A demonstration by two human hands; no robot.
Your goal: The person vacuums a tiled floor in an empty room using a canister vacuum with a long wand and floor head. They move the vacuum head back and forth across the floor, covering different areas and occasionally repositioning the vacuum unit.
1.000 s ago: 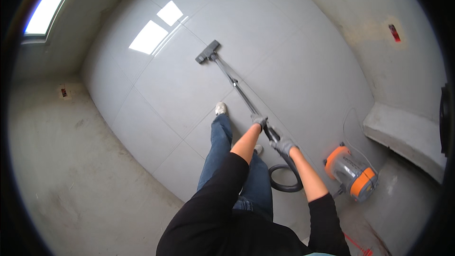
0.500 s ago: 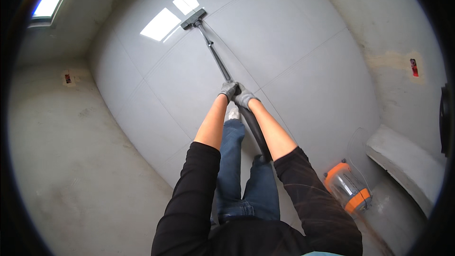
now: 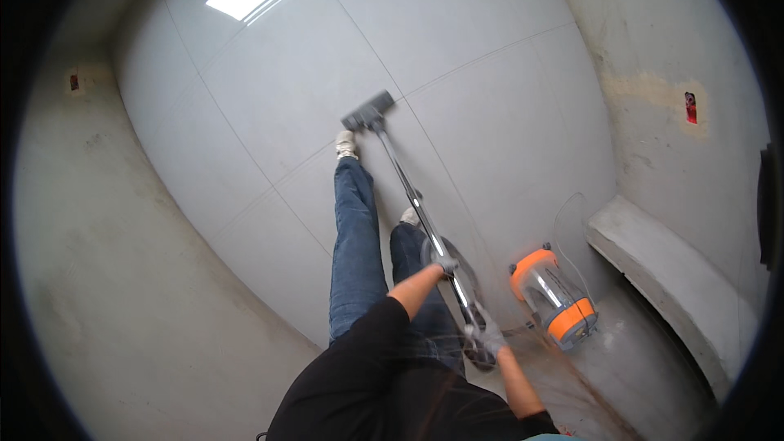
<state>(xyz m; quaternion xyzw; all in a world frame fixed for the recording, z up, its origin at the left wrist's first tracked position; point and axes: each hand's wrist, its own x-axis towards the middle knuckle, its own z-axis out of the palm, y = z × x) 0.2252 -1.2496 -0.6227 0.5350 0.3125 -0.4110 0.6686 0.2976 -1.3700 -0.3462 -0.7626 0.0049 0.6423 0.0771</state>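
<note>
A vacuum cleaner's metal wand [image 3: 402,170] slants from my body out over the tiled floor [image 3: 482,139]. At its far end the dark grey floor head [image 3: 368,111] lies on the tiles, just beyond my left shoe [image 3: 346,144]. In a grey work glove, my left hand [image 3: 446,265] is closed round the wand partway up. Lower down and nearer my body, my gloved right hand [image 3: 486,335] is closed on the wand's handle end, somewhat smeared by motion. The black hose [image 3: 479,358] bends beside that hand, partly hidden.
The orange and clear vacuum canister [image 3: 555,297] stands on the floor to my right, with a thin cord [image 3: 563,211] looping beside it. A raised concrete ledge [image 3: 661,278] runs along the right wall. Bare walls flank both sides, with a red socket box [image 3: 691,108] in the right one.
Both hands have drawn the wand back toward my body and to the right, and the floor head has come nearer. My left leg now stretches further ahead.
</note>
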